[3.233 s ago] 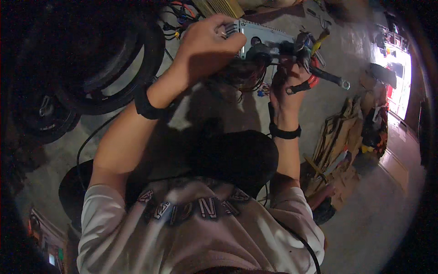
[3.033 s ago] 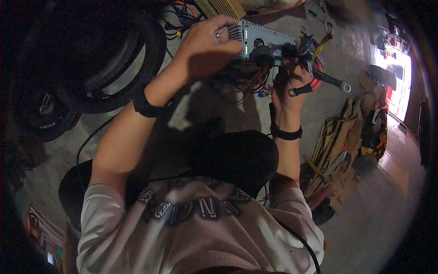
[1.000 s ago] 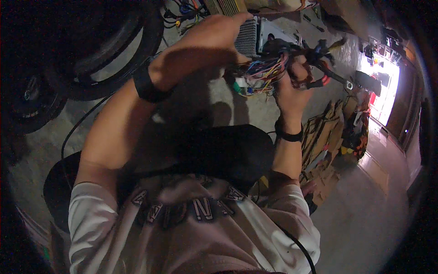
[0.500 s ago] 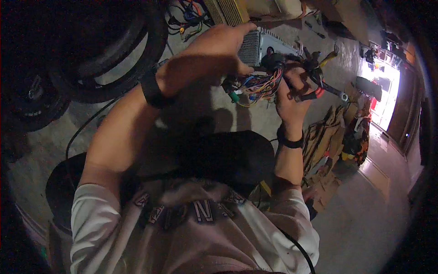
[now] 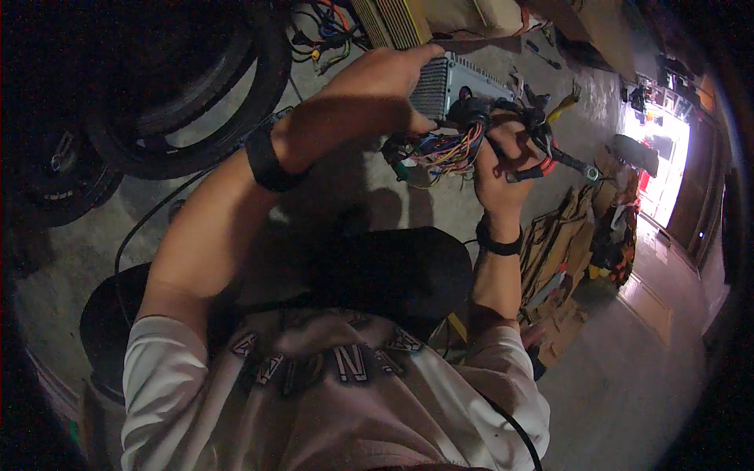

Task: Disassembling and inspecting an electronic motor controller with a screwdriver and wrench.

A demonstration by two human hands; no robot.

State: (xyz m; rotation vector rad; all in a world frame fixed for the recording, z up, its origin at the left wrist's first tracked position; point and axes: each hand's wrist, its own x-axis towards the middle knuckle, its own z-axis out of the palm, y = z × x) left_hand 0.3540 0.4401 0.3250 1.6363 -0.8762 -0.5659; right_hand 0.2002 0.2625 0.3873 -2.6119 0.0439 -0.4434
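A silver finned metal controller box (image 5: 465, 78) is held up above the floor, tilted. My left hand (image 5: 397, 74) grips its left end, thumb below and fingers along the top edge. From the box's near side hangs a bundle of multicoloured wires (image 5: 444, 149) with small connectors. My right hand (image 5: 506, 153) is closed around thick cables at the box's right end; part of its grip is hidden by them. A black cable with a ring terminal (image 5: 591, 173) sticks out to the right past that hand, beside a red-sleeved one.
Black tyres (image 5: 196, 149) lie at the far left. Behind the box stand a yellow finned block (image 5: 393, 22) and loose wiring (image 5: 322, 35). Flattened cardboard (image 5: 558, 247) covers floor on the right, near a bright doorway (image 5: 666, 165). A thin black cable (image 5: 145, 224) runs past my left arm.
The box and both hands stay nearly in place. The hanging wires have shifted slightly, and the ring-terminal cable sits a little lower.
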